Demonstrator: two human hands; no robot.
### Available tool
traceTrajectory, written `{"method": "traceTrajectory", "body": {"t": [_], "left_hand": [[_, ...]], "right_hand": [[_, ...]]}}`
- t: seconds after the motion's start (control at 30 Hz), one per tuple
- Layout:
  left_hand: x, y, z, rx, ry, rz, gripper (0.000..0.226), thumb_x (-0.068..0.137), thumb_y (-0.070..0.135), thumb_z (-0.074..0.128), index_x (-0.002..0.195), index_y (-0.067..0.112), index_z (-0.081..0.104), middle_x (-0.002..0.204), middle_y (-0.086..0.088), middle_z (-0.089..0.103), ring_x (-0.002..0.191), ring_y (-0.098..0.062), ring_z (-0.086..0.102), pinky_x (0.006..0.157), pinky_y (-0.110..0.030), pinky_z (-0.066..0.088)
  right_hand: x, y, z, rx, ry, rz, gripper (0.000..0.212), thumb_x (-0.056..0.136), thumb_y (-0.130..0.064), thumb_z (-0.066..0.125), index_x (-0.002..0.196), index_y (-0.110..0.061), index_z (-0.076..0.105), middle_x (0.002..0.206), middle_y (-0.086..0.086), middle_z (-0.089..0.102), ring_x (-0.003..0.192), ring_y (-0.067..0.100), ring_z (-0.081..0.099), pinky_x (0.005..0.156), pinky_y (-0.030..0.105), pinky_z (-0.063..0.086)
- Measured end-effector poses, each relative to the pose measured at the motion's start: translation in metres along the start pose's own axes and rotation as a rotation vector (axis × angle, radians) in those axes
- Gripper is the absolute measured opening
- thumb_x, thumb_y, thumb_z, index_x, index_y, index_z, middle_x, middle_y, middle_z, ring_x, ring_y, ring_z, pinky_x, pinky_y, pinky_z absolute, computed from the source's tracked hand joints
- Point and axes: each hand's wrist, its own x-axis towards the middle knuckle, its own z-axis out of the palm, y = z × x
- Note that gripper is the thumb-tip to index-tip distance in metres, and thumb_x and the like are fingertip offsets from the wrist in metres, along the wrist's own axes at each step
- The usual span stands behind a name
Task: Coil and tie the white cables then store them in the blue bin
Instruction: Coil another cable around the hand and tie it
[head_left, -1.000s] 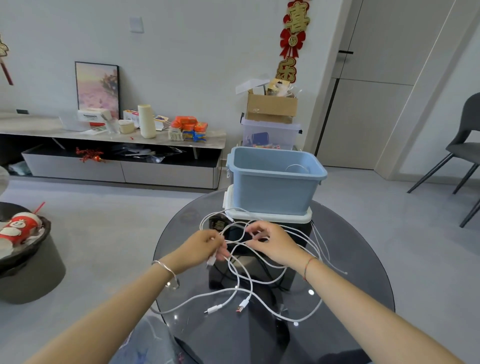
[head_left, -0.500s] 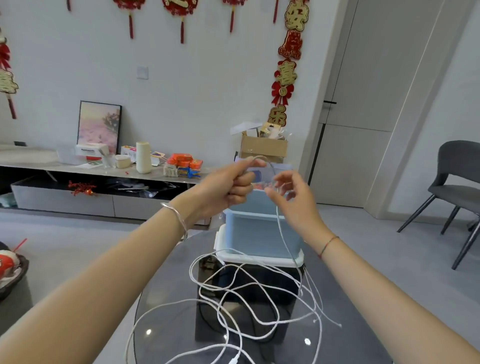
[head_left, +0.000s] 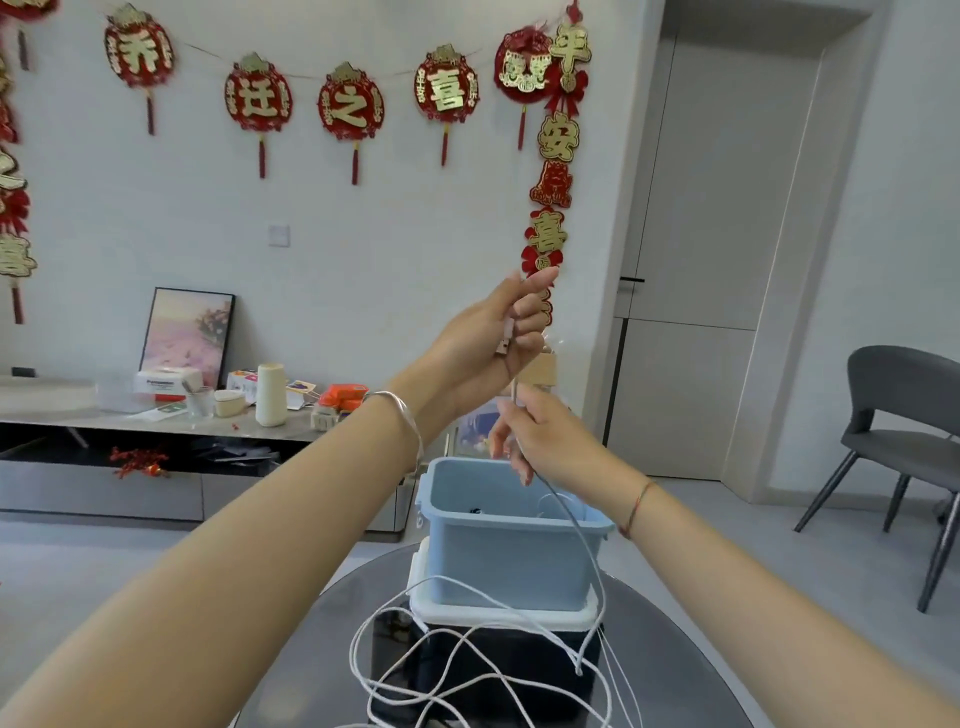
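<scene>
My left hand (head_left: 493, 338) is raised high and grips one end of a white cable, its plug showing below the thumb. The cable (head_left: 574, 525) runs down through my right hand (head_left: 540, 431), which pinches it just above the blue bin (head_left: 498, 556). From there it drops past the bin's right side to a loose tangle of white cables (head_left: 467, 670) on the dark round glass table (head_left: 675, 639). The bin stands on a white lid at the table's far side, and something small lies inside it.
A low TV cabinet (head_left: 104, 415) with boxes, a cup and a cream cylinder runs along the left wall. A grey chair (head_left: 904, 436) stands at the right. Red hanging decorations (head_left: 353, 104) line the wall above.
Both hands lifted off the table with one cable. My left hand went up and away from my right, stretching the cable between them; the view tilted upward.
</scene>
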Motion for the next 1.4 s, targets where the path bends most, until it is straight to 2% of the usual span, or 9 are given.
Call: {"method": "traceTrajectory", "body": {"t": [0.1, 0.2, 0.43, 0.67, 0.87, 1.0, 1.1, 1.27, 1.4], "left_hand": [[0.003, -0.006, -0.009, 0.015, 0.078, 0.092, 0.034, 0.104, 0.03, 0.032, 0.113, 0.01, 0.058, 0.085, 0.004, 0.072, 0.077, -0.008, 0.07, 0.065, -0.018, 0.055], [0.003, -0.012, -0.021, 0.158, 0.143, 0.154, 0.031, 0.105, 0.024, 0.031, 0.126, 0.009, 0.047, 0.101, 0.001, 0.073, 0.095, -0.013, 0.07, 0.079, -0.022, 0.056], [-0.01, -0.019, -0.036, 0.757, 0.153, 0.147, 0.036, 0.105, 0.021, 0.026, 0.113, 0.002, 0.056, 0.081, -0.009, 0.069, 0.07, -0.013, 0.07, 0.069, -0.021, 0.057], [-0.028, -0.016, -0.034, 1.111, -0.039, 0.051, 0.038, 0.105, 0.018, 0.029, 0.09, 0.006, 0.062, 0.072, 0.003, 0.067, 0.065, -0.002, 0.064, 0.065, -0.015, 0.053], [-0.032, -0.012, -0.034, 1.179, -0.119, 0.072, 0.039, 0.105, 0.021, 0.025, 0.106, -0.003, 0.056, 0.081, -0.009, 0.069, 0.08, -0.026, 0.066, 0.073, -0.03, 0.056], [-0.031, -0.012, -0.04, 1.233, -0.08, 0.186, 0.039, 0.104, 0.022, 0.026, 0.118, 0.007, 0.059, 0.075, 0.003, 0.067, 0.075, -0.008, 0.065, 0.071, -0.017, 0.051], [-0.035, -0.016, -0.04, 1.282, -0.124, 0.162, 0.036, 0.104, 0.019, 0.025, 0.105, 0.013, 0.06, 0.071, 0.002, 0.062, 0.066, 0.0, 0.059, 0.07, -0.012, 0.046], [-0.042, -0.023, -0.039, 1.05, -0.147, 0.016, 0.041, 0.105, 0.023, 0.023, 0.093, 0.009, 0.059, 0.057, 0.0, 0.041, 0.056, -0.013, 0.047, 0.063, -0.019, 0.044], [-0.047, -0.015, -0.036, 0.643, -0.229, -0.215, 0.04, 0.103, 0.023, 0.025, 0.077, 0.014, 0.053, 0.049, 0.007, 0.026, 0.043, -0.009, 0.025, 0.049, -0.02, 0.03]], "right_hand": [[-0.015, -0.002, 0.006, -0.096, -0.149, 0.066, 0.027, 0.103, -0.021, 0.03, 0.122, -0.012, 0.048, 0.061, -0.001, 0.05, 0.04, 0.006, 0.037, 0.043, 0.018, 0.034], [-0.034, -0.002, 0.007, -0.322, -0.209, -0.021, 0.028, 0.102, -0.025, 0.033, 0.119, -0.017, 0.054, 0.061, -0.004, 0.047, 0.054, 0.007, 0.043, 0.053, 0.019, 0.037], [-0.042, -0.001, -0.018, -0.425, 0.201, -0.24, 0.017, 0.09, -0.036, 0.06, 0.078, -0.024, 0.06, 0.059, 0.0, 0.057, 0.052, 0.007, 0.043, 0.052, 0.023, 0.032], [-0.037, -0.01, -0.027, -0.208, 0.333, -0.352, 0.016, 0.077, -0.032, 0.076, 0.075, -0.026, 0.061, 0.064, -0.007, 0.063, 0.057, 0.007, 0.053, 0.057, 0.027, 0.044], [-0.026, -0.01, -0.044, 0.044, 0.276, -0.292, 0.012, 0.079, -0.012, 0.073, 0.079, -0.014, 0.061, 0.071, -0.001, 0.065, 0.065, 0.006, 0.061, 0.067, 0.016, 0.049], [-0.027, -0.004, -0.046, 0.011, 0.232, -0.319, 0.008, 0.089, -0.007, 0.062, 0.086, -0.014, 0.061, 0.074, -0.003, 0.066, 0.068, 0.001, 0.063, 0.068, 0.011, 0.047], [-0.027, -0.004, -0.044, -0.034, 0.277, -0.387, 0.001, 0.089, -0.009, 0.062, 0.089, -0.01, 0.063, 0.079, -0.003, 0.066, 0.072, 0.003, 0.065, 0.068, 0.013, 0.048], [-0.023, -0.006, -0.044, 0.005, 0.307, -0.451, 0.01, 0.089, -0.008, 0.062, 0.087, -0.018, 0.06, 0.08, -0.007, 0.064, 0.075, 0.005, 0.063, 0.07, 0.013, 0.047], [-0.017, -0.007, -0.043, 0.183, 0.32, -0.405, 0.013, 0.082, -0.011, 0.069, 0.086, -0.016, 0.058, 0.079, -0.002, 0.064, 0.07, 0.003, 0.06, 0.068, 0.013, 0.046]]}}
